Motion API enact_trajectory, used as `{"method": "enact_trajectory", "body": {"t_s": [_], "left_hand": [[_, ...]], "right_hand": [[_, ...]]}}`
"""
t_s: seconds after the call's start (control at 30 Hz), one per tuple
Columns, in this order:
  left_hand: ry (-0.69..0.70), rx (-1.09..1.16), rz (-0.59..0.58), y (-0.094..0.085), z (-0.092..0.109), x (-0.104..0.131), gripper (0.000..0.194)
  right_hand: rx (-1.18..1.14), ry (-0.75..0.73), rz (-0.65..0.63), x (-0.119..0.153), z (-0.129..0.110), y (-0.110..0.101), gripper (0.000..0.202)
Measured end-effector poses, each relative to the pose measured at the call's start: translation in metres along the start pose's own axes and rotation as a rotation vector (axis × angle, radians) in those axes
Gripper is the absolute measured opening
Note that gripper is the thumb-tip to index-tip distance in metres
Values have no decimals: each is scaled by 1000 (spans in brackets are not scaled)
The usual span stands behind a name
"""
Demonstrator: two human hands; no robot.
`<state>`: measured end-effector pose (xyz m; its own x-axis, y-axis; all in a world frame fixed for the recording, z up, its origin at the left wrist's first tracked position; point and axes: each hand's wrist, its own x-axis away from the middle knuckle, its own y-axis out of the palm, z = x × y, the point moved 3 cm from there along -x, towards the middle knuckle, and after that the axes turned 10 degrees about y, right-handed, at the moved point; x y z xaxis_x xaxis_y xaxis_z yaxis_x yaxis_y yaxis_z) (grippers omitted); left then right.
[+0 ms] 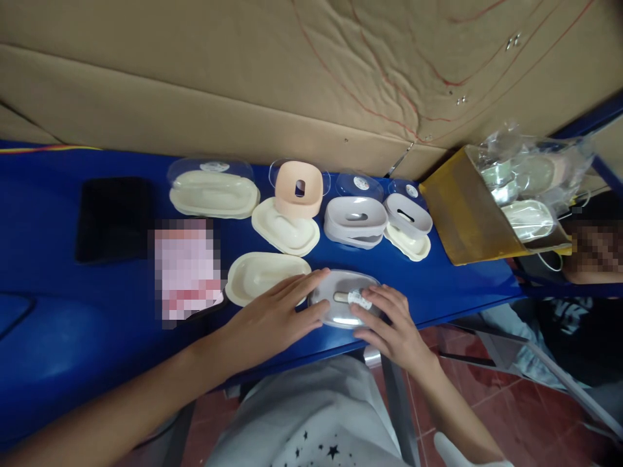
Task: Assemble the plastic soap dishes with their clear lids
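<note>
A grey oval plastic box (335, 312) with a clear, shiny lid lies near the table's front edge. It has a slot in the middle and a white label (359, 299) on top. My left hand (287, 305) spans the box's left end, index finger at the far rim and thumb at the near side. At the other end, my right hand (389, 318) grips the rim, with fingertips over the lid beside the label. Just left of the box, partly behind my left hand, sits a cream oval tray (243, 275).
Behind stand cream trays (214, 201), a peach slotted piece (287, 201), lilac slotted pieces (335, 214) and clear labelled lids (357, 186). A cardboard box (457, 214) with bagged parts stands right, near another person (574, 337). A dark flat object (113, 220) and blurred pink item (187, 266) lie left.
</note>
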<state>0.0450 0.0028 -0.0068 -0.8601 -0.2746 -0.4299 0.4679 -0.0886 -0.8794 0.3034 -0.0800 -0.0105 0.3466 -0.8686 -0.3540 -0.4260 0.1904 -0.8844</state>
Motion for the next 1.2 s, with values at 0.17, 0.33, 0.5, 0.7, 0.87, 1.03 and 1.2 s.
{"method": "enact_trajectory", "body": {"t_s": [0.17,0.33,0.5,0.7,0.87,1.03,1.2], "left_hand": [[2,-37,-18,-3,0,0,22],[-40,-198,-19,-24,-12,3,18],[-80,-256,-9,-31,-19,8,12],[-28,-38,-36,-15,-5,4,35],[-52,-41,-30,-24,-11,6,47],[-289,-90,-107,-32,-32,27,69],[-366,-69,-54,-20,-30,30,65]], "right_hand": [[-31,28,-10,4,1,4,54],[67,154,51,21,33,-19,59],[238,364,194,29,67,-48,63],[176,224,87,-47,43,-26,67],[240,198,2,-117,54,-2,51],[222,104,98,-110,40,-6,46],[163,-1,29,-66,-20,-2,68]]}}
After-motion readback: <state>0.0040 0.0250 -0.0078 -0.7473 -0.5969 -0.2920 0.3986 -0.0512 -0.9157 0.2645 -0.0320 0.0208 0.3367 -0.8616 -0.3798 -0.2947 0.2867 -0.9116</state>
